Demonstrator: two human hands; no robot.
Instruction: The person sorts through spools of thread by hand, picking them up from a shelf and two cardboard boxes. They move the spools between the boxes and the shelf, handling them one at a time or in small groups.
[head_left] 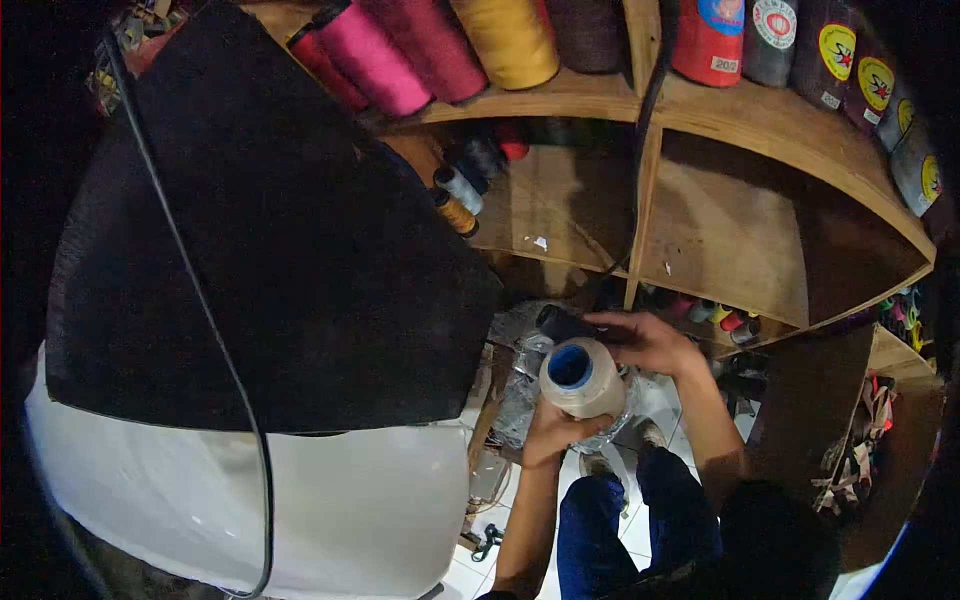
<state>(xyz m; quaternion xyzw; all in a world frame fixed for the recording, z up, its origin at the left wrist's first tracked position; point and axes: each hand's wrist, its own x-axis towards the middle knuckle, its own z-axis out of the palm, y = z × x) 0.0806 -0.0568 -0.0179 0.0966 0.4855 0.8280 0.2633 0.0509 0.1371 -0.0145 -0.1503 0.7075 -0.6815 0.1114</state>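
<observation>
My left hand (562, 432) is closed around a large white thread cone (595, 392), its blue-rimmed hollow end facing up toward me. Beside and just beyond it, my right hand (652, 343) has its fingers on a dark thread spool (562, 324), which lies tilted on its side. The fingertips are partly hidden behind the two spools. Under both hands shows crumpled clear plastic (518, 405), perhaps a bag; its contents cannot be made out.
A wooden shelf (590, 97) ahead carries several large thread cones, with small spools (457, 190) in a lower compartment. To the left stand a black board (270, 240) and a white surface (340, 500), crossed by a cable (200, 285). A box of scraps (860, 450) sits at right.
</observation>
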